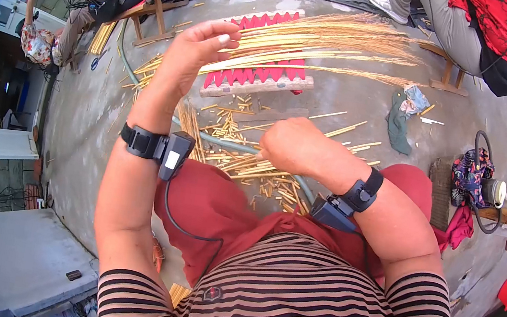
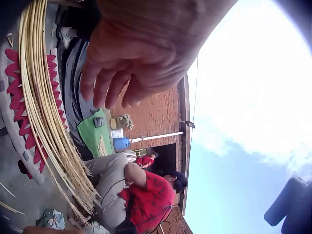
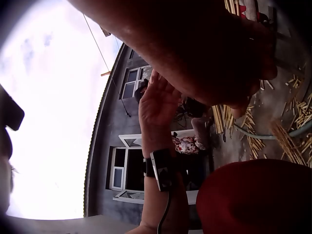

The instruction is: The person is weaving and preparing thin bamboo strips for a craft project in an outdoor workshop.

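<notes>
A sheaf of long straw-coloured stalks with feathery brown heads [image 1: 350,35] lies across a wooden rack lined with red zigzag cloth [image 1: 256,95]. Over the stem end of the sheaf, my left hand [image 1: 201,46] is raised, its fingers loosely bent and the thumb apart. In the left wrist view nothing lies in that palm [image 2: 141,58]. My right hand [image 1: 295,144] hovers in front of my lap, above the cut stalks, with its fingers curled in. No object shows in it, though its palm side is dark in the right wrist view.
Short cut stalk pieces [image 1: 275,188] litter the concrete floor between my knees, with a grey-green hose [image 1: 229,144] running through them. Cloths [image 1: 403,118] lie to the right, near a flowered bag [image 1: 472,175]. Other people sit on wooden stools [image 1: 156,19] beyond the rack.
</notes>
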A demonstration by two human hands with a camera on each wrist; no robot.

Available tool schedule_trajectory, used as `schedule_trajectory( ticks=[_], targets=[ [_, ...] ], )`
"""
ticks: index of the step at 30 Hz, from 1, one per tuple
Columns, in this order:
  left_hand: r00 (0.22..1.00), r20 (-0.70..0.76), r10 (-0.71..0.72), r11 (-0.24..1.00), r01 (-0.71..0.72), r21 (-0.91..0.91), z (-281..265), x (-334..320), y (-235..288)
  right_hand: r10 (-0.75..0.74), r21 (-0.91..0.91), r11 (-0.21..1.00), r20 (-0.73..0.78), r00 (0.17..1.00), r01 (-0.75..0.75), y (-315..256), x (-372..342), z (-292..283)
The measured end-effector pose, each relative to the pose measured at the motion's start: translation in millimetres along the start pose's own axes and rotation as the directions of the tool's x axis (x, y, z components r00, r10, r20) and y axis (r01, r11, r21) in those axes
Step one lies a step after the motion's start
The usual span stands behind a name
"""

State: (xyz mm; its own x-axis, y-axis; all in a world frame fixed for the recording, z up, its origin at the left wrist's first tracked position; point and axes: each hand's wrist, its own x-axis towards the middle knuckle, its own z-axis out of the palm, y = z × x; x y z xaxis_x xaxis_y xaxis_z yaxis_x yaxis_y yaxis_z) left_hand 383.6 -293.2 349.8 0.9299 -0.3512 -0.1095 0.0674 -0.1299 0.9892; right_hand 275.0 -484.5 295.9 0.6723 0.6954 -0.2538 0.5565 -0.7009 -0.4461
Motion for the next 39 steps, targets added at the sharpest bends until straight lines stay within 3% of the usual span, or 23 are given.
schedule_trajectory(
  ticks=[1,3,4,6,13,16,18,22,23,24,26,28,31,34,35,38,39],
  targets=[
    [0.998,0.06,0.004,0.987,-0.014,0.159,13.9,21.0,-20.5,-0.001,-0.071,0.997,0.03,1.0,0.003,-1.4,-1.8,-0.1],
    [0.995,0.087,0.051,0.754,-0.095,0.649,47.0,47.5,-58.0,0.006,-0.093,0.996,0.051,0.999,-0.001,-4.4,-3.1,0.9],
    [0.971,0.104,0.213,0.528,-0.204,0.825,58.5,49.7,-75.4,0.013,-0.105,0.994,0.064,0.998,-0.006,-4.3,-4.3,1.6],
    [0.85,0.285,0.443,0.149,-0.383,0.912,64.1,61.0,-112.4,-0.031,-0.088,0.995,0.048,0.998,0.035,-3.9,-11.6,-1.9],
    [0.922,0.284,0.262,0.021,-0.3,0.954,67.8,82.3,-131.8,0.049,-0.067,0.997,0.113,0.992,-0.042,15.8,-21.8,4.6],
    [0.898,0.331,0.29,0.018,-0.351,0.936,71.2,84.0,-134.1,0.104,-0.064,0.993,0.087,0.991,-0.098,27.3,-25.2,0.7],
    [0.891,0.33,0.312,0.157,-0.391,0.907,69.2,81.4,-125.7,0.143,-0.057,0.989,0.074,0.987,-0.139,31.5,-30.3,-6.9],
    [0.839,0.289,0.461,0.534,-0.522,0.665,62.1,59.4,-70.0,0.299,0.122,0.953,-0.21,0.931,-0.279,41.4,-42.0,-15.9],
    [0.815,0.283,0.506,0.535,-0.553,0.639,57.0,52.4,-57.0,0.334,0.197,0.938,-0.29,0.897,-0.285,43.3,-47.3,-23.2],
    [0.842,0.25,0.479,0.578,-0.517,0.631,52.8,42.6,-42.7,0.37,0.271,0.92,-0.365,0.855,-0.282,46.0,-50.9,-28.8],
    [0.889,0.183,0.419,0.663,-0.438,0.607,46.0,19.9,-18.2,0.431,0.575,0.814,-0.5,0.751,-0.085,57.2,-46.3,-32.9],
    [0.891,0.15,0.428,0.675,-0.425,0.603,39.8,0.5,-7.0,0.522,0.831,0.512,-0.502,0.69,0.218,65.0,-40.8,-41.3],
    [0.905,0.168,0.391,0.664,-0.403,0.63,34.4,-27.3,6.1,0.564,0.855,0.316,-0.518,0.642,0.412,64.2,-46.6,-61.5],
    [0.93,0.235,0.282,0.689,-0.367,0.625,28.6,-43.1,-2.4,0.611,0.843,0.276,-0.524,0.594,0.461,62.0,-37.8,-59.2],
    [0.952,0.22,0.215,0.72,-0.306,0.622,31.6,-47.4,-3.8,0.592,0.831,0.261,-0.54,0.599,0.491,59.1,-32.2,-57.4],
    [0.956,0.161,0.245,0.702,-0.289,0.651,48.0,-53.8,-2.4,0.496,0.834,0.142,-0.526,0.691,0.533,36.3,-10.5,-46.9],
    [0.981,0.032,0.189,0.875,-0.183,0.448,58.1,-54.0,-6.4,0.451,0.848,0.121,-0.51,0.732,0.516,28.6,-2.9,-43.3]
  ],
)
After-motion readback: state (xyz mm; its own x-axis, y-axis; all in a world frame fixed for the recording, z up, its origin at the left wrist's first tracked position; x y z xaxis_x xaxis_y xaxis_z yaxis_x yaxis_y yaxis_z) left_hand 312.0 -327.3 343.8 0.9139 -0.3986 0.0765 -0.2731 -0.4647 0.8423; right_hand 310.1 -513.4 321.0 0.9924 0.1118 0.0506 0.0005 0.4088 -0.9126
